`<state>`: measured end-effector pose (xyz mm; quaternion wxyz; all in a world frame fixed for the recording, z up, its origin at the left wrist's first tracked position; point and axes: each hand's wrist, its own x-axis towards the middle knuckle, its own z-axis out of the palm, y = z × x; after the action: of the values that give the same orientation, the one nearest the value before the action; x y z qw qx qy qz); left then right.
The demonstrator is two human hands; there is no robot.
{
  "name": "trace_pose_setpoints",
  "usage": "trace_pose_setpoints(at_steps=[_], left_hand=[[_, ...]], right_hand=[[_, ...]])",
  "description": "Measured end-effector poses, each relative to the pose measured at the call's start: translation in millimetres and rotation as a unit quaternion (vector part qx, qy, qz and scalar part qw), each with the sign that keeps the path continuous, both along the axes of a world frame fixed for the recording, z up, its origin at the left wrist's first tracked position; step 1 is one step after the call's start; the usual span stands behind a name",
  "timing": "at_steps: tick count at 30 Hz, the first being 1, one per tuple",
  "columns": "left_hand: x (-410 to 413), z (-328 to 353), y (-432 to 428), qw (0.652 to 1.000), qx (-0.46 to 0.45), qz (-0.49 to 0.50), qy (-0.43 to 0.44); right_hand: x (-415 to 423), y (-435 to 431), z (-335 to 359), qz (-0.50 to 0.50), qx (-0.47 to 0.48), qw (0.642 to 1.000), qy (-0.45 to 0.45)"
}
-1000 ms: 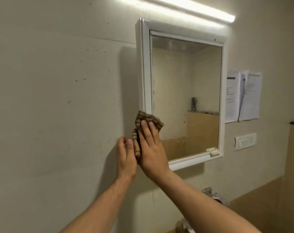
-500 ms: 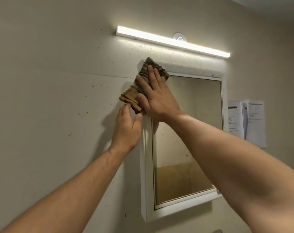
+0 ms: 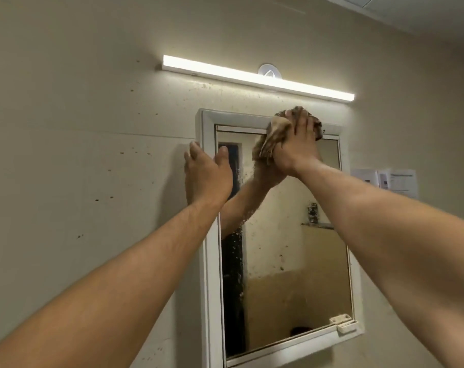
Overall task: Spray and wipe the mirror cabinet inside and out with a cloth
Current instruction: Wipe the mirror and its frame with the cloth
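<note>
Two bare forearms, elbows cut off at the lower edge.
Left grip [image 3: 207, 179]: unclenched and holding nothing, fingers straight beside the left side of the mirror cabinet [image 3: 211, 261], thumb on its white frame.
Right grip [image 3: 298, 147]: fingers laid straight over the cloth [image 3: 272, 138], pressing it; thumb hidden.
Cloth: brown, striped, bunched, blurred; on the top rail right of centre, at the top left corner half a second ago.
Mirror glass [image 3: 292, 261]: flat, speckled.
Wall [image 3: 66, 155]: beige, spotted.
Light bar [image 3: 257, 78]: slim, lit.

Warm glare from the wall tube light [image 3: 257, 77]; soft, wide-angle-bent edges.
</note>
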<state>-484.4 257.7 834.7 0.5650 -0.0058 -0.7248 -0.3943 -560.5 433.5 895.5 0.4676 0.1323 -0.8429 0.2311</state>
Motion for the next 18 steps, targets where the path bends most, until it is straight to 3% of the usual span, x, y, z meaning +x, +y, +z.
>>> trace_pose_setpoints(at_steps=[3, 6, 8, 11, 13, 16, 18], left_hand=[[-3, -4, 8, 0.983, -0.089, 0.160, 0.026], [-8, -2, 7, 0.962, -0.164, 0.219, 0.029], [-7, 4, -2, 0.947, -0.210, 0.244, 0.025], [-5, 8, -16, 0.924, -0.284, 0.254, 0.029], [-6, 8, -18, 0.920, -0.304, 0.247, 0.037], [-10, 8, -19, 0.924, -0.300, 0.233, 0.052], [-10, 8, -21, 0.927, -0.301, 0.215, 0.066]], right_hand=[[7, -6, -1, 0.040, 0.108, 0.991, 0.076], [1, -11, -20, 0.095, 0.153, 0.976, 0.126], [-10, 3, -19, 0.095, 0.062, 0.986, 0.119], [-21, 23, -7, 0.072, -0.117, 0.990, -0.022], [-23, 21, -11, 0.059, -0.079, 0.995, -0.028], [-19, 21, -31, 0.101, 0.068, 0.989, 0.090], [-22, 30, -36, 0.119, 0.059, 0.986, 0.101]])
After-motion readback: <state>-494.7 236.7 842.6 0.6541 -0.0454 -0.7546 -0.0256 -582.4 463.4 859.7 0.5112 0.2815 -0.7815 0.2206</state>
